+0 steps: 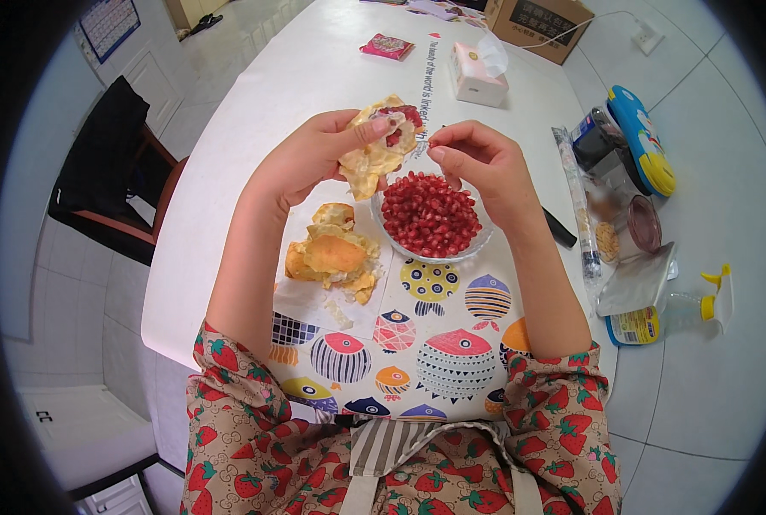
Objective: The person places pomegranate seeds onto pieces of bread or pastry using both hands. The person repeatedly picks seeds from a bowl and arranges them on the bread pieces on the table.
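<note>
My left hand (335,145) grips a torn piece of pomegranate (376,158), its pale yellow rind peeled open and some red arils showing near the top. My right hand (479,154) is just right of it, thumb and forefinger brought together; whether a small aril sits between them is too small to tell. Below both hands stands a clear glass bowl (486,241) heaped with loose red pomegranate arils (431,215). Left of the bowl, peeled rind pieces (335,251) lie piled on a white paper sheet (306,302).
A black handle (558,228) shows beside my right forearm. Along the wall are a plastic-wrapped roll (576,199), jars (640,225) and a spray bottle (704,306). Farther back are a tissue pack (476,84), a pink packet (387,46) and a cardboard box (537,26). A chair (119,167) stands left.
</note>
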Tool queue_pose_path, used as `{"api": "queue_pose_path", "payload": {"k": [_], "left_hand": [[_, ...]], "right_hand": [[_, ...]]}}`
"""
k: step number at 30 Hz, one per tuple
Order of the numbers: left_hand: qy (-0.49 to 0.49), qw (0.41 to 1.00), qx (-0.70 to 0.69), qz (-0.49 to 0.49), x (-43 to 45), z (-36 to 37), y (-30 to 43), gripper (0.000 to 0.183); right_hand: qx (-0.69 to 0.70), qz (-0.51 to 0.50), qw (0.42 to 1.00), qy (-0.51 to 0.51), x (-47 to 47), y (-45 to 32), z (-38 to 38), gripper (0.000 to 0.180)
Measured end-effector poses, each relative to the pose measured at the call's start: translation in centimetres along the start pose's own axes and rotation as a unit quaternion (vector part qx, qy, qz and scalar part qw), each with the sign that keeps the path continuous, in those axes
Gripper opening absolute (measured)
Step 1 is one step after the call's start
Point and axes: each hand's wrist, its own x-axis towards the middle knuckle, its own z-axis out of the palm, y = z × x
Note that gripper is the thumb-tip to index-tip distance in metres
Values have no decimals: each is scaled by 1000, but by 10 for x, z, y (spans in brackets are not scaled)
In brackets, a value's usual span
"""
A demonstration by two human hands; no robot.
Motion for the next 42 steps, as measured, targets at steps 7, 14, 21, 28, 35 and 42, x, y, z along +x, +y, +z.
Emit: {"api": "queue_pose_path", "payload": {"k": [7,14,21,28,35,42], "left_hand": [[-42,992,-117,36,5,3,-7,51],[-64,978,-185,69,13,9,-11,48],[-61,982,-165,69,11,10,-10,48],[-83,975,-195,72,8,12,-7,49],[-87,970,-217,69,10,11,-10,48],[-71,974,-209,60,13,10,-12,48]], "right_hand": [[12,9,1000,13,1,2,1,16],[-128,-15,988,86,1,5,6,16],[-151,-31,983,100,0,3,8,16],[-181,-78,972,131,-1,4,11,14],[-223,-112,959,137,-1,3,14,15],[-253,-213,937,114,1,9,14,18]]}}
